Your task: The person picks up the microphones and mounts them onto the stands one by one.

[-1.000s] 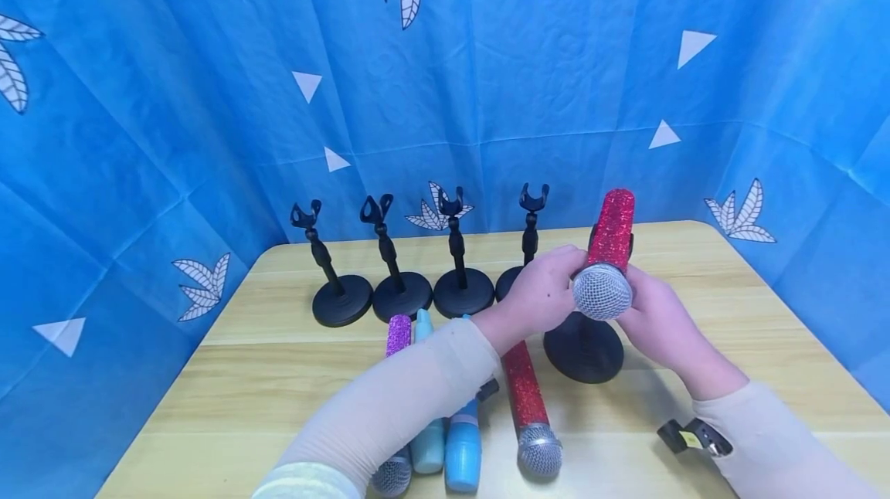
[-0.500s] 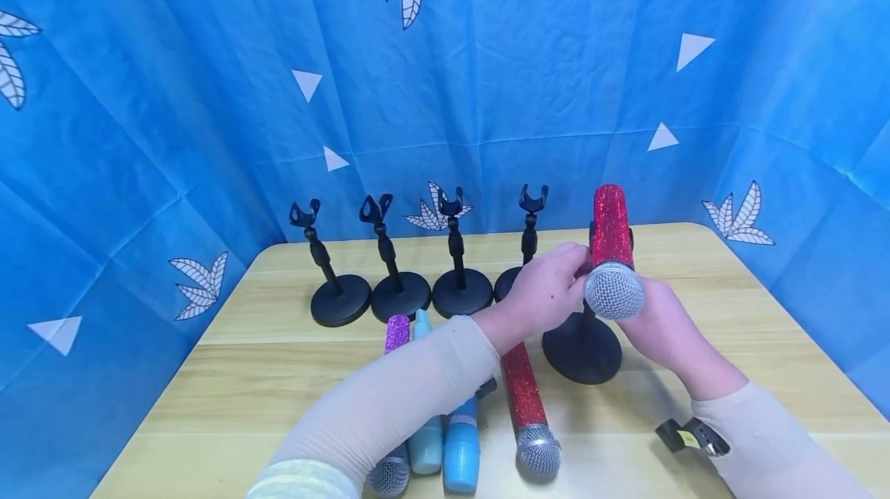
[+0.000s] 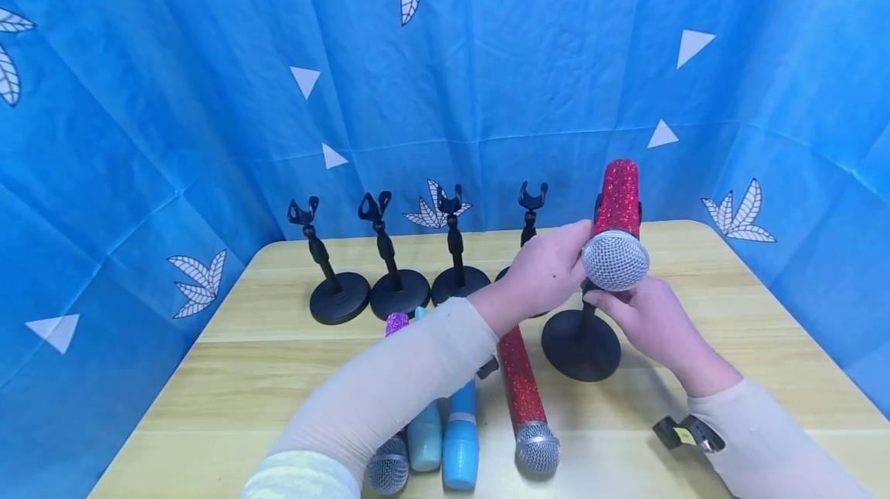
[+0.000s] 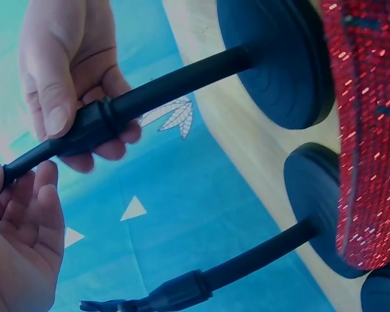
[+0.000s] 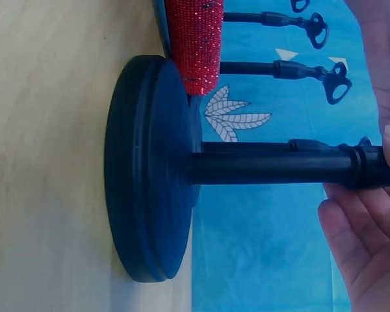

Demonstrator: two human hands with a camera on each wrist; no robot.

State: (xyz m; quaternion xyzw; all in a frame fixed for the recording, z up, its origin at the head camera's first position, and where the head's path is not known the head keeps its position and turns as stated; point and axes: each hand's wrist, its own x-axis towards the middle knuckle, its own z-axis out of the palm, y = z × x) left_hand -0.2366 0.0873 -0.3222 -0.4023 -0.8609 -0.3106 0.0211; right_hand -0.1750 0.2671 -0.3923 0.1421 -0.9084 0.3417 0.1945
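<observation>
Red and sparkly, the microphone [image 3: 619, 198] was seated atop a microphone stand [image 3: 581, 346], pinched high by the left hand [image 3: 545, 271], gripped lower by the right hand [image 3: 657, 325]. The stand was probably being adjusted; gentle turning seemed needed.

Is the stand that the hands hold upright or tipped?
The stand is upright: its round base lies flat on the table, and the right hand grips its pole.

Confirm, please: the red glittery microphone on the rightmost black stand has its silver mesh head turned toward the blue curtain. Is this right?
Not toward the blue curtain: the head view shows the red glittery microphone on the rightmost black stand with its silver mesh head turned toward the camera.
</observation>
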